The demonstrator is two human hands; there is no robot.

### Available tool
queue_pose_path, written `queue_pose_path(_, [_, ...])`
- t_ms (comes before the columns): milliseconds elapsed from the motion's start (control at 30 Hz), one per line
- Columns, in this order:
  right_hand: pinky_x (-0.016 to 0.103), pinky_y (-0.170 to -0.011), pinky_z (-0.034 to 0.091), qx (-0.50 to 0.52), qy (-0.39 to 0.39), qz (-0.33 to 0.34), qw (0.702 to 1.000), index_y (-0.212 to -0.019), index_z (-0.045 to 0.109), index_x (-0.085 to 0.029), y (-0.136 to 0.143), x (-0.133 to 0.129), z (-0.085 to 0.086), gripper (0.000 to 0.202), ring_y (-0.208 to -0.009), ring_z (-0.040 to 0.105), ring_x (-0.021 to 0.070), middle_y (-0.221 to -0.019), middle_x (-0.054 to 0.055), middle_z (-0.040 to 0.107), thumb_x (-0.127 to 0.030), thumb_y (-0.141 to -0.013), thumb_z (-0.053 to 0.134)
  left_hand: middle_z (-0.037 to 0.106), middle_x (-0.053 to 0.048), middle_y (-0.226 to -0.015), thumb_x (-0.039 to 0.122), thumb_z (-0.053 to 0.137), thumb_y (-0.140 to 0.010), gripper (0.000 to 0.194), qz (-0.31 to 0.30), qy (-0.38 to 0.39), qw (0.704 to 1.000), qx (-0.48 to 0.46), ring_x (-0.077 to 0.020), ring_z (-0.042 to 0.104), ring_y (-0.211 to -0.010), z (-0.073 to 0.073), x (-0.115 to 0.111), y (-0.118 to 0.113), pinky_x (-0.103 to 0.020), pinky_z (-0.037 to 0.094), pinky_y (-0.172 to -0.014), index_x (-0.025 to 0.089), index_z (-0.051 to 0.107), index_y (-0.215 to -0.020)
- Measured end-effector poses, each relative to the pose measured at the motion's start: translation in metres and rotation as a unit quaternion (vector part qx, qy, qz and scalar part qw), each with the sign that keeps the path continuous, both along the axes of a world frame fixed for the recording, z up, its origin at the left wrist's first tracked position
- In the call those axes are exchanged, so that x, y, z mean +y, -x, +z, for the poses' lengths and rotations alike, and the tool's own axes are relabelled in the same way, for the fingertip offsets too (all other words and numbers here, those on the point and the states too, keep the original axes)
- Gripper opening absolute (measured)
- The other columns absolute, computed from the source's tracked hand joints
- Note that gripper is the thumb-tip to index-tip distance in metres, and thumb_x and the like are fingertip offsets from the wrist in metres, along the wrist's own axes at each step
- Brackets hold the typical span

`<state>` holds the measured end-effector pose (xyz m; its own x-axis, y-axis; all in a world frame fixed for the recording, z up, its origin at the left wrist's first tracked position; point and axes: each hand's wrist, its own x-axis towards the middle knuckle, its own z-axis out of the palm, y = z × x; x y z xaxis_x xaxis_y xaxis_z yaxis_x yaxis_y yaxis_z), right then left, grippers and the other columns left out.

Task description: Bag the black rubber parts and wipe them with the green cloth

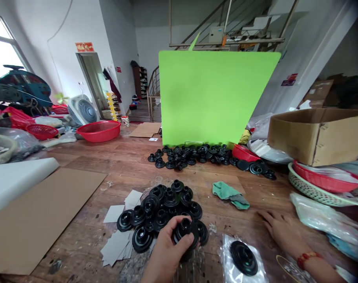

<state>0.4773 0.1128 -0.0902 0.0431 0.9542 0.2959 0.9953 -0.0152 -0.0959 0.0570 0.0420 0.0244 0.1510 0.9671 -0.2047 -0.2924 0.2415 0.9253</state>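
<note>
My left hand (170,248) is closed around a round black part (185,230) with a stepped flange and a raised hub. Just beyond it is a heap of similar black parts (163,204), beside loose grey-white cards (117,245). My right hand (280,228), with a red bead bracelet at the wrist, lies on the table with its fingers stretched out. Between the hands, another black disc part (243,257) rests on or inside a clear plastic bag (230,271); which of these I cannot tell.
Behind the heap lie a green cloth (230,194) and a long pile of black parts (193,155) before a green board (214,94). A cardboard box (317,133) and baskets (314,192) stand right. Cardboard (55,212) and a red basin (99,131) are left.
</note>
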Motion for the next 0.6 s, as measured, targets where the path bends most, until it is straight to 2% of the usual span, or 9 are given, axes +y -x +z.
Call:
queue_pose_path(67, [0.048, -0.088, 0.046, -0.001, 0.014, 0.020, 1.000, -0.097, 0.073, -0.023, -0.006, 0.001, -0.005, 0.037, -0.097, 0.062, 0.0326, -0.105, 0.017, 0.068, -0.029, -0.081, 0.040, 0.065, -0.009, -0.111, 0.033, 0.075, -0.066, 0.035, 0.019, -0.043, 0.998, 0.049, -0.0227, 0.065, -0.089, 0.000, 0.002, -0.002, -0.038, 0.052, -0.084, 0.019, 0.069, -0.098])
queue_pose_path(200, [0.046, -0.094, 0.043, -0.004, 0.007, 0.029, 1.000, -0.101, 0.071, -0.018, 0.014, 0.014, 0.022, 0.036, -0.099, 0.060, 0.0313, -0.109, 0.015, 0.067, -0.026, -0.081, 0.041, 0.065, -0.008, -0.109, 0.021, 0.069, -0.067, 0.024, 0.036, -0.126, 0.977, 0.167, -0.0261, 0.058, -0.110, 0.006, 0.002, -0.006, -0.040, 0.042, -0.100, 0.022, 0.072, -0.091])
queue_pose_path(300, [0.044, -0.096, 0.041, 0.005, 0.055, 0.021, 0.998, -0.098, 0.071, -0.016, 0.034, 0.026, 0.040, 0.033, -0.102, 0.059, 0.0305, -0.108, 0.015, 0.067, -0.019, -0.080, 0.044, 0.065, -0.008, -0.110, 0.019, 0.067, -0.067, 0.026, 0.025, -0.123, 0.974, 0.186, -0.0260, 0.058, -0.111, 0.009, -0.001, -0.006, -0.041, 0.040, -0.102, 0.022, 0.072, -0.092])
queue_pose_path(433, [0.038, -0.094, 0.042, 0.017, 0.094, 0.018, 0.995, -0.102, 0.071, -0.015, 0.051, 0.028, 0.043, 0.033, -0.100, 0.061, 0.0267, -0.105, 0.013, 0.069, -0.014, -0.081, 0.046, 0.067, -0.008, -0.110, 0.019, 0.070, -0.062, 0.034, 0.026, -0.106, 0.981, 0.157, -0.0257, 0.061, -0.105, 0.003, -0.003, -0.001, -0.039, 0.043, -0.099, 0.020, 0.072, -0.096])
queue_pose_path(500, [0.036, -0.094, 0.041, 0.018, 0.104, 0.014, 0.994, -0.105, 0.070, -0.016, 0.055, 0.024, 0.043, 0.033, -0.103, 0.059, 0.0256, -0.107, 0.012, 0.068, -0.013, -0.082, 0.047, 0.069, -0.008, -0.108, 0.026, 0.074, -0.063, 0.038, 0.018, -0.096, 0.984, 0.150, -0.0251, 0.062, -0.103, -0.003, -0.003, 0.003, -0.038, 0.045, -0.097, 0.020, 0.071, -0.100])
queue_pose_path(600, [0.044, -0.095, 0.037, 0.020, 0.104, -0.023, 0.994, -0.103, 0.070, -0.017, 0.059, 0.024, 0.047, 0.031, -0.111, 0.053, 0.0308, -0.110, 0.014, 0.066, -0.011, -0.082, 0.049, 0.071, -0.007, -0.105, 0.040, 0.075, -0.066, 0.045, 0.011, -0.060, 0.988, 0.139, -0.0239, 0.064, -0.099, -0.010, 0.000, 0.005, -0.035, 0.049, -0.092, 0.019, 0.070, -0.105])
